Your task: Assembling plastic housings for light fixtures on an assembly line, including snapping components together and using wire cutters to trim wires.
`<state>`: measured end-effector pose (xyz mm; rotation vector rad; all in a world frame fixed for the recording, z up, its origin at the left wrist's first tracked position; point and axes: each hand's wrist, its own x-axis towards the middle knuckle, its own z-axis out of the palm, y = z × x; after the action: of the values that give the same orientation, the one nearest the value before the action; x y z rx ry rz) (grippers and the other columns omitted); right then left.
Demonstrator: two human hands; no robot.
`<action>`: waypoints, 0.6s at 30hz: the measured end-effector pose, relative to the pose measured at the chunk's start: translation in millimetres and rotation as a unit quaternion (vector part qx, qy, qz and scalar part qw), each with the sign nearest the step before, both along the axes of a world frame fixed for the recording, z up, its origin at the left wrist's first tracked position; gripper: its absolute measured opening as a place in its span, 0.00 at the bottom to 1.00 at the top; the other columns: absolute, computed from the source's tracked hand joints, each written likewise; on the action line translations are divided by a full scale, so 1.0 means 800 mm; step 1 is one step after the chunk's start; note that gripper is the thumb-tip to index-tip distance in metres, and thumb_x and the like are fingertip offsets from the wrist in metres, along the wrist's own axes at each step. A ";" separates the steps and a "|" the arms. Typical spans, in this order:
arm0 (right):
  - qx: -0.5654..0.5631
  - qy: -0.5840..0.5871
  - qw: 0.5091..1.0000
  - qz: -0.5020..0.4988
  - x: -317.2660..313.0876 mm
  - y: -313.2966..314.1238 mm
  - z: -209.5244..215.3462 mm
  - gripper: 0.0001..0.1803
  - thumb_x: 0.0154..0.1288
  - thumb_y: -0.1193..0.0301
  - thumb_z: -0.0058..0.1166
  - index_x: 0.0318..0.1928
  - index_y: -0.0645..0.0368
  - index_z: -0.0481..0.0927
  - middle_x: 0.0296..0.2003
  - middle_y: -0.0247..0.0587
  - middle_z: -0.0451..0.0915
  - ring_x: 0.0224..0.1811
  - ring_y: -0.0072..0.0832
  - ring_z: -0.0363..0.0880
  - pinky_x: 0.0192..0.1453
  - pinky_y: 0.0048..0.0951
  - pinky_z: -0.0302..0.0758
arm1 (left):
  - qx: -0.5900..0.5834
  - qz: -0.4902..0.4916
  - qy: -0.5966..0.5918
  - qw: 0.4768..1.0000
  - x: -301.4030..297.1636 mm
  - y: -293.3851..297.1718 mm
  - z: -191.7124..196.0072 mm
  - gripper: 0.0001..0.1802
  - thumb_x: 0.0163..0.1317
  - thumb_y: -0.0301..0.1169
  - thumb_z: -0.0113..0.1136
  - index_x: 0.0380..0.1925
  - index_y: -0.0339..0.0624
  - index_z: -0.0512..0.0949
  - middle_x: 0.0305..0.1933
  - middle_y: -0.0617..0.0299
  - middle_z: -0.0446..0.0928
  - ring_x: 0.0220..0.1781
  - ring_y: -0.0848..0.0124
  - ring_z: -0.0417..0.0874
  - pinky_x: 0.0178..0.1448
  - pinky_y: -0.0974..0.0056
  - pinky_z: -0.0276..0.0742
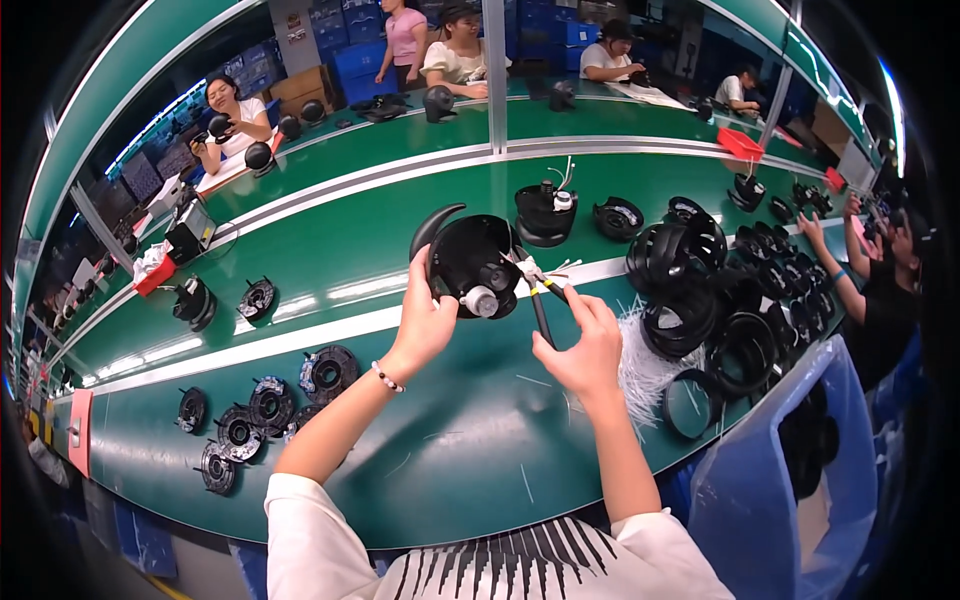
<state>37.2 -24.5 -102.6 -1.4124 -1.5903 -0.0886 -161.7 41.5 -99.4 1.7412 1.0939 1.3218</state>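
Note:
Above the green workbench, my left hand point(425, 325) is closed around the rim of a black rounded plastic housing point(450, 262) with a curved horn-like piece at its top. Inside its opening sits a small whitish cylinder point(482, 302). My right hand point(587, 345) is wrapped round diagonal cutters point(541, 315) with black-and-yellow handles. The cutters' jaws meet a cluster of white wires and connector point(530, 268) at the housing's right edge; whether they grip anything there cannot be made out.
White cable ties point(638, 375) lie heaped beside stacked black rings point(742, 352) on the right. Round black parts point(270, 402) rest at left. A black base with wires point(546, 212) stands beyond. A blue-lined bin point(745, 490) is at lower right. Co-workers sit across the belt; another person's arm point(838, 268) reaches in right.

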 end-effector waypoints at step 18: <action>-0.095 0.195 0.974 0.068 -0.002 0.006 0.001 0.32 0.35 0.66 0.63 0.46 0.65 0.74 0.33 0.40 0.77 0.27 0.23 0.73 0.31 0.23 0.71 | 0.303 0.052 0.178 0.935 0.020 -0.027 0.018 0.43 0.39 0.10 0.42 0.60 0.38 0.44 0.62 0.43 0.49 0.63 0.47 0.53 0.62 0.56 0.57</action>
<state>35.4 -19.8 -102.1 -1.3609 -1.3853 0.4096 -145.3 20.0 -85.3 2.4827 1.0403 1.5594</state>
